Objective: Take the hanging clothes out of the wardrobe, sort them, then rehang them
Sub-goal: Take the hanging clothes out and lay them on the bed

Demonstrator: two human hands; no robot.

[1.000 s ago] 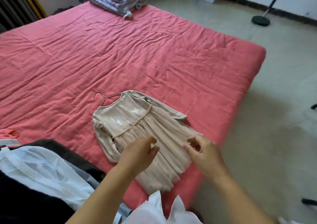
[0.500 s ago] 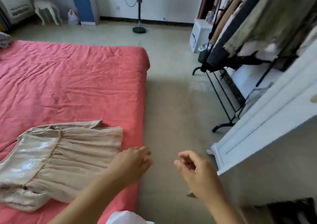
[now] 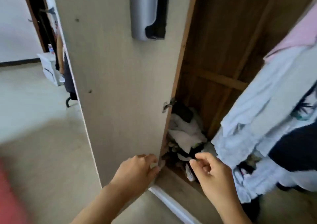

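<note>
I face the open wooden wardrobe (image 3: 217,55). Its pale door (image 3: 120,86) stands swung open on the left. Hanging clothes (image 3: 267,120) in light blue, white, pink and dark fabric fill the right side. A loose heap of white and dark garments (image 3: 185,136) lies on the wardrobe floor. My left hand (image 3: 137,170) hangs in front of the door's lower hinge edge, fingers loosely curled and holding nothing. My right hand (image 3: 212,172) floats before the opening, fingers loosely curled, empty, just left of the hanging clothes.
A grey and black item (image 3: 147,11) hangs on the inside of the door. Beyond the door are a clothes rack foot (image 3: 68,102) and a white box (image 3: 49,67) on the pale floor. The red bed (image 3: 10,194) edge blurs at lower left.
My view swung from the beige dress on the red bed, past the clothes rack, to the open wardrobe. Both empty hands moved along and now hover at the wardrobe's lower opening.
</note>
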